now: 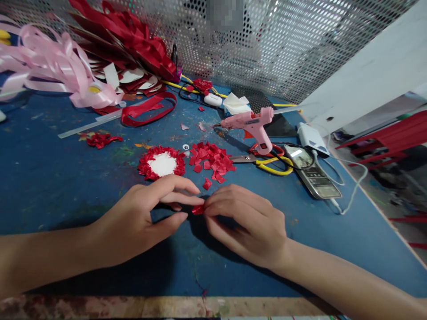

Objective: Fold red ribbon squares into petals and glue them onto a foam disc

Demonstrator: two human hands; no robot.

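While the right hand point(245, 220) pinches one red scrap point(197, 210), the left hand point(142, 215), grip parted, is near; beyond: one rosette point(162, 164), one glue gun point(247, 121), one phone point(315, 175).

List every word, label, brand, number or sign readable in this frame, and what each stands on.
No text can be read here.
Pink glue gun: a label on its side, too small to read.
Phone: its lit screen, too blurred to read.
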